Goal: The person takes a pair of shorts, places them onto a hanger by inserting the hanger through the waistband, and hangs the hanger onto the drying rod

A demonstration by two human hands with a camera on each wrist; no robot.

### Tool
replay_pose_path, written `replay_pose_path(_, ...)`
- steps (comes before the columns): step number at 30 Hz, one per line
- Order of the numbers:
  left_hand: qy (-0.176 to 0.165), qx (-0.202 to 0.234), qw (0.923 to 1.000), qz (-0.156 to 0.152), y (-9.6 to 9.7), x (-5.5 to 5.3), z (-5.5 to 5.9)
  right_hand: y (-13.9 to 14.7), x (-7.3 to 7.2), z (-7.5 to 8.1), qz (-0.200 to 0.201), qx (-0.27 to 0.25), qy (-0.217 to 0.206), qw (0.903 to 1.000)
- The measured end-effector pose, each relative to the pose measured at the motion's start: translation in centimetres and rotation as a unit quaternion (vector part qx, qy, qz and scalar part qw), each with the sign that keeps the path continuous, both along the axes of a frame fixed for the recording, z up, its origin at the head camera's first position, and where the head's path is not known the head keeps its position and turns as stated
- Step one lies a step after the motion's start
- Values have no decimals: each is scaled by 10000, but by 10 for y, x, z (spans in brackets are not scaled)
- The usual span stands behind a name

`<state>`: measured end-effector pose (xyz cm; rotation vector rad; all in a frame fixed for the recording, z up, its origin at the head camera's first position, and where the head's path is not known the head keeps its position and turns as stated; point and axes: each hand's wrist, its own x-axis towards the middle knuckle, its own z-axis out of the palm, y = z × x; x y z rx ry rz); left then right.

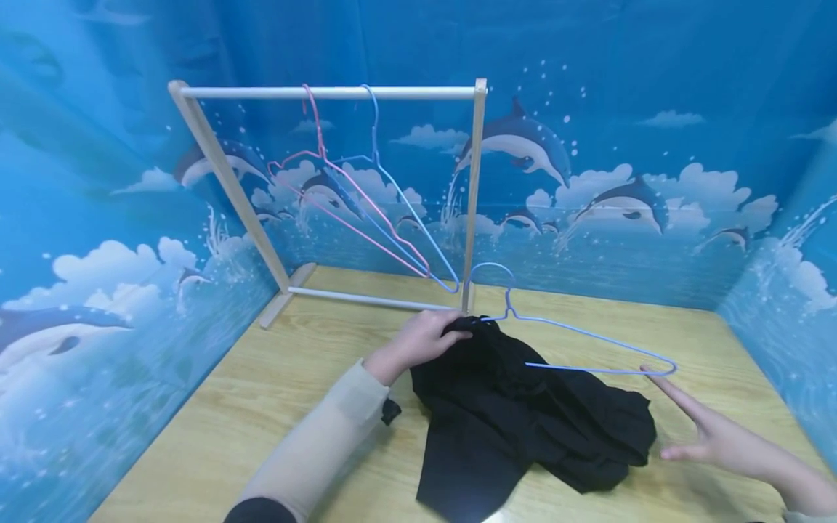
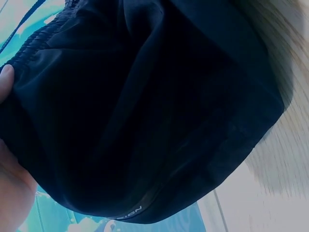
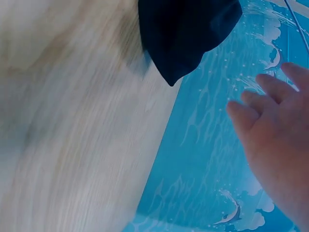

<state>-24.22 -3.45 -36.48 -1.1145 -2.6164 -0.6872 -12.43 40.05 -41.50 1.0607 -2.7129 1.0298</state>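
Black shorts point(image 1: 523, 414) with a gathered elastic waistband lie bunched over the table. My left hand point(image 1: 421, 338) grips them at the waistband, its thumb on the cloth in the left wrist view. A blue wire hanger point(image 1: 601, 338) stands partly inside the waistband. Its hook and right corner show, while its left end is hidden by the cloth. My right hand point(image 1: 726, 436) is at the hanger's right corner with the index finger stretched out against it. In the right wrist view the right fingers point(image 3: 270, 92) are extended and hold nothing.
A small rack with a white top rail point(image 1: 418, 93) and wooden posts stands at the back left. A pink hanger point(image 1: 320, 152) and another blue hanger point(image 1: 375, 156) hang from it. Dolphin-printed sheeting point(image 1: 621, 254) surrounds the wooden table point(image 1: 216, 443). A small black piece point(image 1: 390, 412) shows beside my left forearm.
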Motion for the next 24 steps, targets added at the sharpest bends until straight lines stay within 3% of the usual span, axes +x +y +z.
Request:
replay_pose_path(4,5,55,10000,-21,-1,0,0,2,7,-2,-21,3,-81,10000)
replay_pose_path(7,-25,52,10000,-28,-2,1,0,0,10,-4,182,-100,-80,9998)
replay_pose_path(12,-81,-5,10000,-10,-1,1,1,-6,14,-10,504,12,634,9967)
replay_pose_path(15,-69,21,10000,-3,-2,1,1,-10,15,-12,386,171,1013,9940)
replay_pose_path(24,93,65,9999,-69,-4,1,0,-19,16,-15,113,578,1251,9904)
